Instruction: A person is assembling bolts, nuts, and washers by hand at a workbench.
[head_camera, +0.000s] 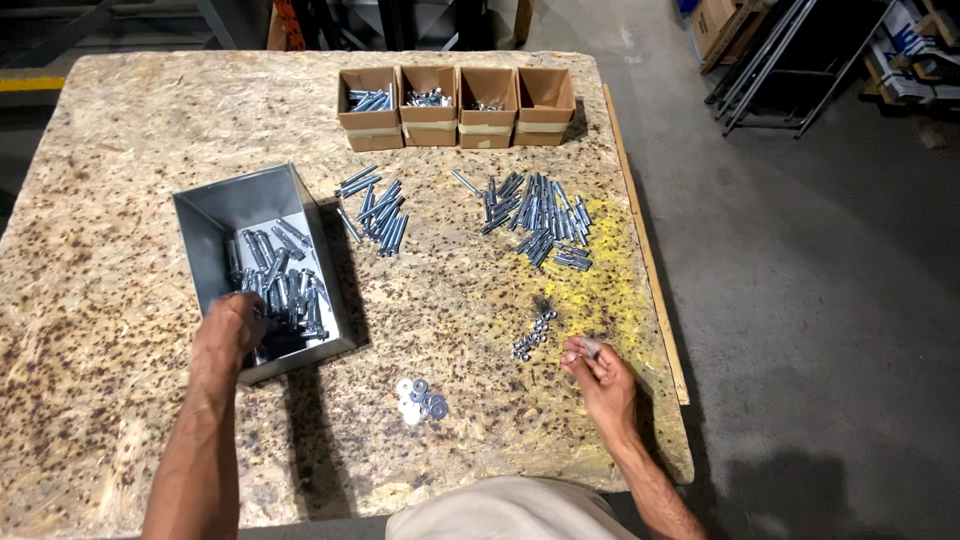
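Observation:
My left hand (232, 330) reaches into a grey metal bin (230, 200) holding several silver bolts (285, 280); the fingers curl among the bolts, and whether they grip one is hidden. My right hand (598, 372) rests near the table's front right with its fingers pinched on a small silver part. Just left of that hand lies a small pile of nuts (532, 335). A few washers (420, 400) lie between my hands. Two loose heaps of bolts lie farther back, a smaller heap (378, 212) and a larger heap (540, 215).
Four small cardboard boxes (458, 105) stand in a row at the back of the chipboard table (120, 150); three hold hardware. A wooden strip (645, 250) runs along the table's right edge. Concrete floor and metal frames (780, 60) lie to the right.

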